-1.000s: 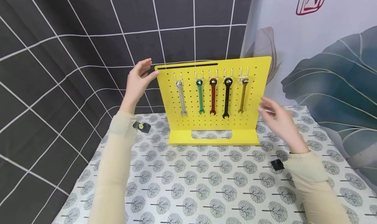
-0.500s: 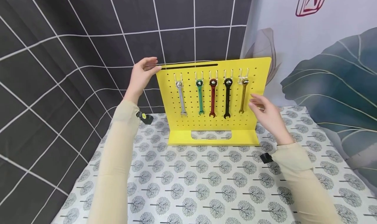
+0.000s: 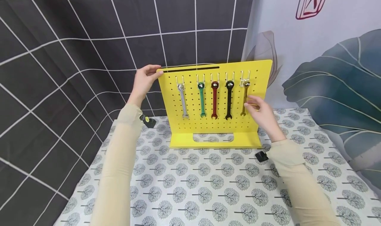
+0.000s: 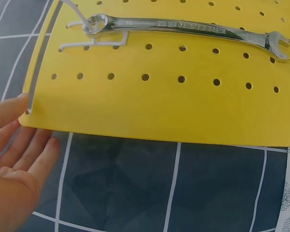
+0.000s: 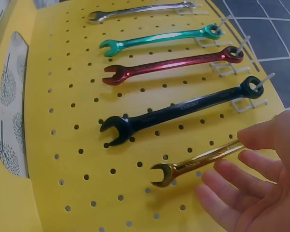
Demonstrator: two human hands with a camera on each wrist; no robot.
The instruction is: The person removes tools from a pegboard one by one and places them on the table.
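A yellow pegboard (image 3: 205, 125) stands upright, with a row of combination wrenches hanging from its hooks. My left hand (image 3: 144, 82) pinches the upper left corner, thumb in front and fingers behind the edge. A silver wrench (image 4: 183, 25) hangs close by that hand. At the right end, my right hand (image 3: 262, 115) has thumb and fingertips on either side of the gold wrench (image 5: 198, 162), around mid-shaft. The thumb and fingers hide its ring end in the right wrist view. The black wrench (image 3: 229, 100) hangs just left of it.
Red (image 3: 215, 100) and green (image 3: 202, 100) wrenches hang between the black and silver ones. The pegboard's base rests on a tree-patterned tablecloth (image 3: 193, 183). A dark gridded curtain (image 3: 119, 18) is behind, beside a pale leaf-printed backdrop (image 3: 336, 80).
My right hand has moved left from beside the board to the gold wrench. My left hand has moved in from beside the board's upper left corner to take hold of it.
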